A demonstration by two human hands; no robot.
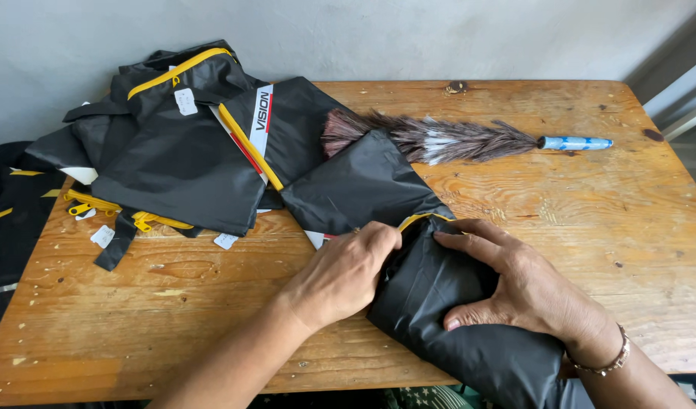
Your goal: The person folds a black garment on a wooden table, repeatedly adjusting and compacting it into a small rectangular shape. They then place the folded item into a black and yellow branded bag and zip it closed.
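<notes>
Black bag — yellow-zipped, crumpled, under hands

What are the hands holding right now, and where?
Both hands, left hand and right hand, grip the black fabric bag near its yellow-trimmed top edge.

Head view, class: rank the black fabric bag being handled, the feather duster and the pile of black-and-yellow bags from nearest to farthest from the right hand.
1. Black fabric bag: under the right hand, at the near table edge.
2. Feather duster: beyond the hand, toward the wall.
3. Pile of black-and-yellow bags: far left corner.
</notes>
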